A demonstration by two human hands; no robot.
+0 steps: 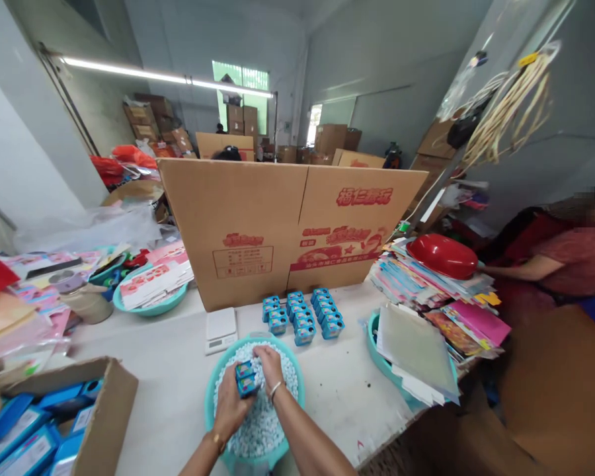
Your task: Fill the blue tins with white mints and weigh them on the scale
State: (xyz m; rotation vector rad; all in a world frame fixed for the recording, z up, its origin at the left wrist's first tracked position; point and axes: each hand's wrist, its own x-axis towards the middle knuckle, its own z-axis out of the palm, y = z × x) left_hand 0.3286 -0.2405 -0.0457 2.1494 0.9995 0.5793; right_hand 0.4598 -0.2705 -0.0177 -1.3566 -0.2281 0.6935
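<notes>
Pale walls rise behind a white table [337,390]. Clockwise from the teal basin [300,390] of white pellets [262,426], an open carton [112,413] lies at nine o'clock, a scale [221,325] at eleven. Over the pellets, the left hand [227,402] has its fingers around two blue boxes [246,384]; the right hand's [270,365] fingers curl beside them, their hold unclear. Blue box rows [304,324] stand at one o'clock.

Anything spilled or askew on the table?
Two spots. Dark specks dot the white table right of the pellet basin; crumbs or stains, can't tell. Farther right, loose sheets sit askew, overhanging their teal basin's rim near the table edge.
</notes>
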